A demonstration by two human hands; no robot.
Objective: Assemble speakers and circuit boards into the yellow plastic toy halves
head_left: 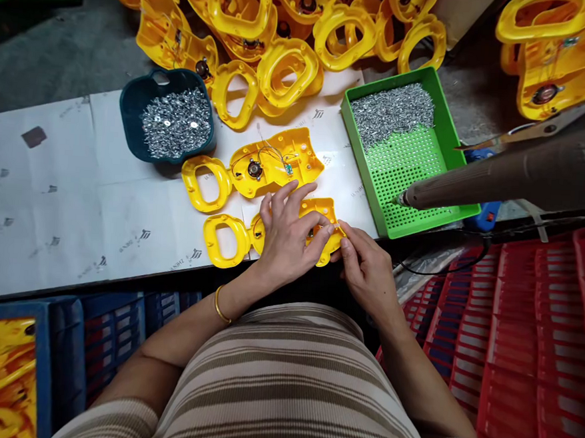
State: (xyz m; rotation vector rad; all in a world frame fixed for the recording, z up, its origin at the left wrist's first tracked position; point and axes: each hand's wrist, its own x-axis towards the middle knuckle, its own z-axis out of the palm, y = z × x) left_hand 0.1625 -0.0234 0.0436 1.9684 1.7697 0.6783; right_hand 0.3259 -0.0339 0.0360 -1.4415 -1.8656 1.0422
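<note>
On the work surface in front of me lies a yellow plastic housing half (225, 241) with a ring-shaped handle at its left end. My left hand (291, 239) is over it, thumb and forefinger pinched together above its right part and the other fingers raised. What that pinch holds, if anything, is too small to make out. At the right end, my right hand (369, 268) grips the housing's edge between thumb and fingers. Just beyond lies a second yellow housing half (276, 164), with a round black speaker (254, 169), thin wires and a small green circuit board (288, 169) inside.
A dark teal bin (131, 124) of small metal screws stands at the left. A green perforated tray (374, 201) of small metal parts is at the right, under a dark tool (475, 178). Yellow housings (237, 5) pile up behind. Red crates (519, 341) and a blue crate (65, 356) flank me.
</note>
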